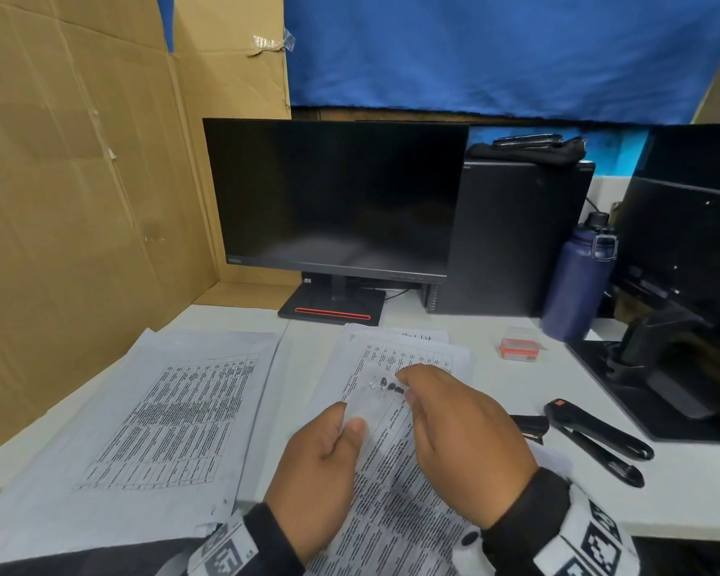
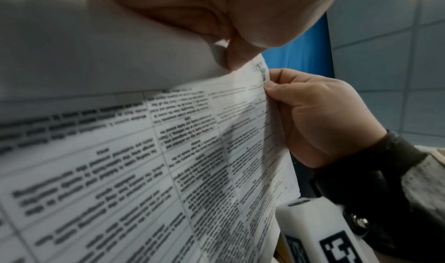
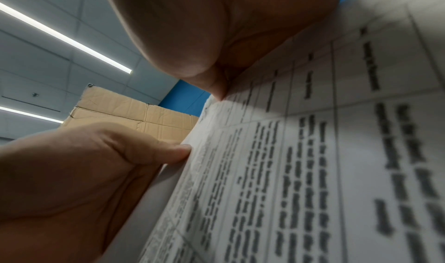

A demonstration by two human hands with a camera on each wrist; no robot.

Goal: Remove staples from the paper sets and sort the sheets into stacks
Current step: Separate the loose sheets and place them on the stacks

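Both hands hold a printed paper set (image 1: 391, 471) lifted over the desk, near its top corner. My left hand (image 1: 350, 417) pinches the sheets between thumb and fingers; in the left wrist view the left hand (image 2: 231, 61) grips the corner from above. My right hand (image 1: 408, 390) pinches the sheet edge just beside it, and the right hand (image 2: 270, 85) shows its thumb on the paper edge. Small dark marks (image 1: 389, 385) sit at the corner between the hands; whether a staple is there I cannot tell. The right wrist view shows the paper set (image 3: 301, 172) close and blurred.
A stack of printed sheets (image 1: 175, 409) lies at the left, another stack (image 1: 416, 347) under the hands. To the right lie a black stapler (image 1: 599, 436), a small black tool (image 1: 528, 426) and a staple box (image 1: 520, 349). Behind stand a monitor (image 1: 337, 201) and a blue bottle (image 1: 574, 284).
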